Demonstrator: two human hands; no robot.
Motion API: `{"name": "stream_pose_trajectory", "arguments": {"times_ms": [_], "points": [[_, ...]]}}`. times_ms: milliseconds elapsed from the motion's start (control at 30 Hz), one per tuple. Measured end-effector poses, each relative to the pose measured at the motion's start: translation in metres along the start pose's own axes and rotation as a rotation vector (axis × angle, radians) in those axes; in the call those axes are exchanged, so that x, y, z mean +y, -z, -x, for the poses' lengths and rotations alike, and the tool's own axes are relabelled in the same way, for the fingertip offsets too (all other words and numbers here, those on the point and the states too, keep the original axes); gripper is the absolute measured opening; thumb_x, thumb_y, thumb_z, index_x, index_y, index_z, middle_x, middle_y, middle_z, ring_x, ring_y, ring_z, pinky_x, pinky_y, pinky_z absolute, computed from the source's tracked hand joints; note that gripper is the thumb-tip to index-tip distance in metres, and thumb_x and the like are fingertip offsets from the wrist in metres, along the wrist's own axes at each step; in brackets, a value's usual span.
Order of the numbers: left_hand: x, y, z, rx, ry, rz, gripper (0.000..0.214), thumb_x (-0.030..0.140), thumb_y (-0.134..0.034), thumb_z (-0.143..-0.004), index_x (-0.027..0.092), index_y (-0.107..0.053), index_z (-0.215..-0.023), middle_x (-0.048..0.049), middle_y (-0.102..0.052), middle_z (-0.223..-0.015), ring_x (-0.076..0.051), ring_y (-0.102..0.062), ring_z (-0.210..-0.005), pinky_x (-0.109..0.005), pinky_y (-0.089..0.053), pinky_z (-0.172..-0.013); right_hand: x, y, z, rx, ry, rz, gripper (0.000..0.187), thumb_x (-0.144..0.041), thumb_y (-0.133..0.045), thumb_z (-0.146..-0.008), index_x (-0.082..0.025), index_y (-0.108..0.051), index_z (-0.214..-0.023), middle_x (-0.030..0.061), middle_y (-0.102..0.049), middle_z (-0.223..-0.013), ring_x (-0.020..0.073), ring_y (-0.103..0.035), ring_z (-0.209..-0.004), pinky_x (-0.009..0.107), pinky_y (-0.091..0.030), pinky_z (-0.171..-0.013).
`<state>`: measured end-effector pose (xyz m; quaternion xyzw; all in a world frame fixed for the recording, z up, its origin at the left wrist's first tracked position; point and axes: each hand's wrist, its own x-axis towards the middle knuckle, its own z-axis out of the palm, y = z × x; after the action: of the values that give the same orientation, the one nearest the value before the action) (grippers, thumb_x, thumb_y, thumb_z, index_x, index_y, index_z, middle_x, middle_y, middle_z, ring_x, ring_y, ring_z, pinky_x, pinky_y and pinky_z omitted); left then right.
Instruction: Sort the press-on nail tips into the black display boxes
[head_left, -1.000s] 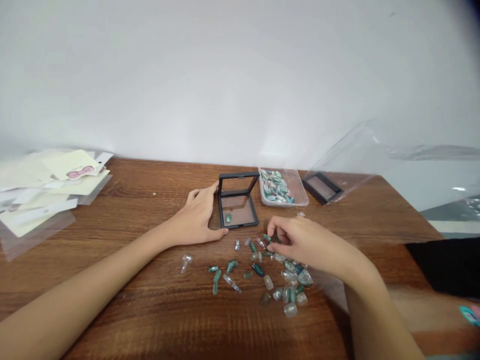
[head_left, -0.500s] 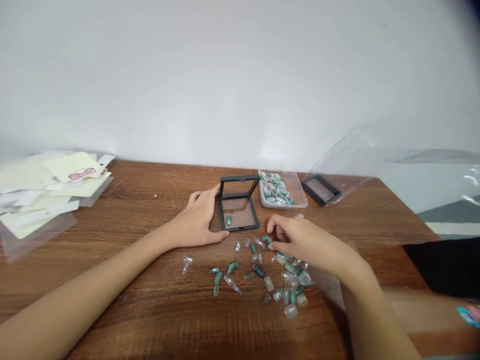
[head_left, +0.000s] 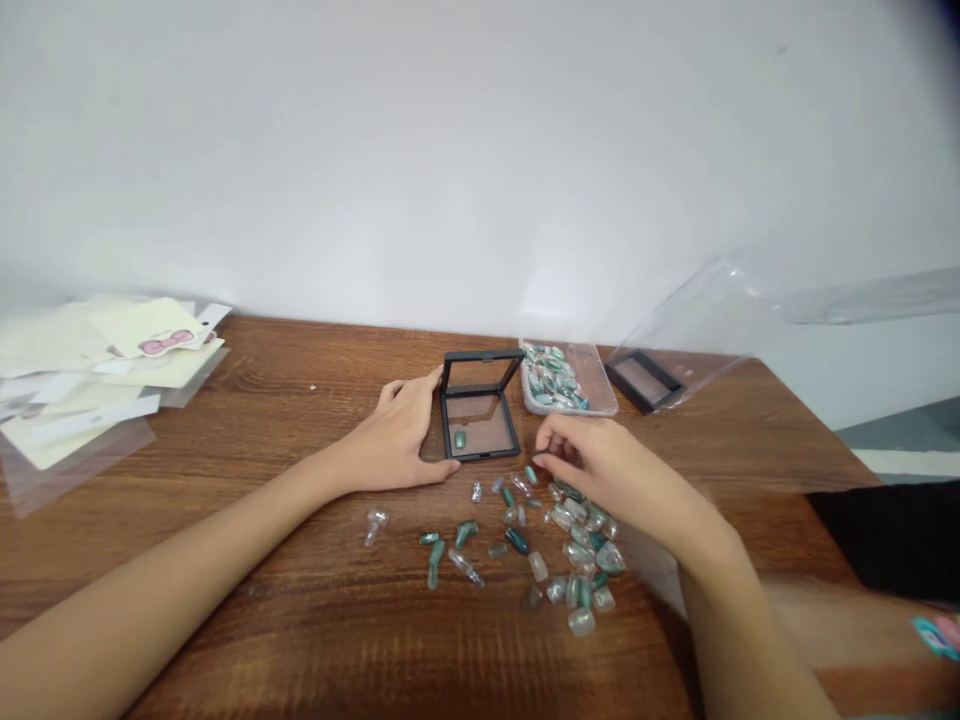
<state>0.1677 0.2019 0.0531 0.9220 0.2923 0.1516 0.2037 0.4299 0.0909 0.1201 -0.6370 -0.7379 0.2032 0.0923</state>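
A black-rimmed clear-film display case (head_left: 484, 455) stands open on the table, its lid raised. One green press-on nail (head_left: 460, 439) lies in its lower left corner. My left hand (head_left: 401, 430) rests flat along the case's left side, fingers apart, thumb at the front corner. Just right of the case, my right hand (head_left: 592, 455) is closed in a pinch. A small dark green nail shows at its fingertips, mostly hidden. Under and in front of that hand spreads a loose pile of green and clear press-on nails (head_left: 579, 555), with several more scattered leftward (head_left: 466, 568).
A clear plastic tub (head_left: 604, 390) of nails stands behind my right hand. Beside it lies a second black case (head_left: 646, 380), partly under clear plastic sheeting (head_left: 697, 330). Cards and clear sleeves (head_left: 112, 380) are piled at the left. A wall (head_left: 375, 150) borders the table's back.
My right hand has lifted slightly from the pile, a small green nail now at its fingertips. My left hand and the case stay in place.
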Motion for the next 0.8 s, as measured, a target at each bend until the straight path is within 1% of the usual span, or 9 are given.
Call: {"name": "stream_pose_trajectory", "arguments": {"times_ms": [67, 167, 233, 300, 400, 467, 567, 633, 800], "points": [[0.000, 0.000, 0.000, 0.007, 0.003, 0.012, 0.118, 0.056, -0.071, -0.077, 0.021, 0.004, -0.160, -0.0213, -0.028, -0.162, -0.043, -0.035, -0.145, -0.063, -0.021, -0.120, 0.000, -0.002, -0.002, 0.057, -0.007, 0.099, 0.006, -0.018, -0.059, -0.093, -0.022, -0.062, -0.091, 0.0014, -0.071, -0.086, 0.0181, -0.064, -0.076, 0.028, -0.042, -0.067], [0.000, -0.001, 0.000, 0.007, 0.009, 0.015, 0.116, 0.057, -0.071, -0.077, 0.020, 0.002, -0.160, -0.0212, -0.030, -0.161, -0.042, -0.034, -0.145, -0.062, -0.021, -0.120, 0.001, -0.005, -0.005, 0.065, -0.050, 0.232, 0.005, -0.018, -0.060, -0.094, -0.022, -0.063, -0.092, 0.0027, -0.072, -0.088, 0.0192, -0.065, -0.075, 0.029, -0.041, -0.066], [-0.001, -0.001, 0.000, 0.000, 0.016, 0.009, 0.116, 0.058, -0.071, -0.077, 0.019, 0.000, -0.160, -0.0219, -0.031, -0.160, -0.042, -0.035, -0.145, -0.062, -0.021, -0.120, 0.002, -0.004, -0.005, 0.033, -0.075, 0.237, 0.005, -0.019, -0.064, -0.092, -0.023, -0.064, -0.095, 0.0020, -0.073, -0.091, 0.0194, -0.066, -0.077, 0.029, -0.042, -0.067], [-0.001, -0.001, 0.000, -0.008, 0.024, 0.003, 0.115, 0.060, -0.070, -0.077, 0.018, -0.002, -0.160, -0.0223, -0.031, -0.160, -0.042, -0.035, -0.145, -0.061, -0.021, -0.120, 0.002, -0.002, -0.003, 0.000, -0.095, 0.204, 0.010, -0.020, -0.068, -0.090, -0.024, -0.065, -0.098, 0.0003, -0.074, -0.091, 0.0192, -0.068, -0.079, 0.028, -0.044, -0.068], [0.000, 0.000, 0.000, -0.011, 0.029, 0.003, 0.114, 0.060, -0.070, -0.077, 0.017, -0.004, -0.160, -0.0216, -0.032, -0.159, -0.041, -0.035, -0.144, -0.059, -0.022, -0.121, 0.003, 0.001, -0.002, -0.013, -0.117, 0.182, 0.010, -0.023, -0.068, -0.091, -0.025, -0.066, -0.100, -0.0005, -0.075, -0.090, 0.0193, -0.069, -0.081, 0.028, -0.046, -0.069], [0.000, 0.000, 0.000, -0.002, 0.025, 0.011, 0.114, 0.059, -0.070, -0.077, 0.018, -0.004, -0.160, -0.0208, -0.034, -0.159, -0.041, -0.036, -0.144, -0.059, -0.022, -0.120, 0.005, -0.001, -0.002, -0.005, -0.119, 0.207, 0.011, -0.025, -0.065, -0.093, -0.024, -0.067, -0.104, 0.0013, -0.075, -0.093, 0.0198, -0.070, -0.082, 0.028, -0.048, -0.070], [0.000, -0.001, 0.000, 0.009, 0.019, 0.026, 0.113, 0.059, -0.070, -0.077, 0.019, -0.005, -0.160, -0.0201, -0.035, -0.158, -0.041, -0.036, -0.144, -0.059, -0.021, -0.121, 0.008, -0.007, -0.003, 0.018, -0.109, 0.304, 0.019, -0.027, -0.060, -0.097, -0.024, -0.068, -0.114, 0.0055, -0.077, -0.103, 0.0223, -0.072, -0.087, 0.031, -0.048, -0.073], [-0.002, -0.002, 0.000, 0.012, 0.014, 0.029, 0.113, 0.061, -0.070, -0.077, 0.019, -0.006, -0.160, -0.0204, -0.034, -0.159, -0.041, -0.036, -0.144, -0.060, -0.021, -0.121, 0.010, -0.011, -0.005, 0.028, -0.105, 0.366, 0.022, -0.027, -0.058, -0.098, -0.025, -0.069, -0.118, 0.0074, -0.077, -0.106, 0.0244, -0.072, -0.090, 0.031, -0.048, -0.073], [-0.003, -0.003, 0.000, 0.002, 0.002, 0.004, 0.114, 0.061, -0.069, -0.078, 0.019, -0.003, -0.160, -0.0203, -0.032, -0.160, -0.041, -0.035, -0.145, -0.059, -0.022, -0.121, 0.008, -0.013, -0.007, 0.022, -0.102, 0.410, 0.015, -0.027, -0.056, -0.099, -0.024, -0.070, -0.102, 0.0064, -0.076, -0.098, 0.0243, -0.072, -0.086, 0.030, -0.044, -0.067]]}}
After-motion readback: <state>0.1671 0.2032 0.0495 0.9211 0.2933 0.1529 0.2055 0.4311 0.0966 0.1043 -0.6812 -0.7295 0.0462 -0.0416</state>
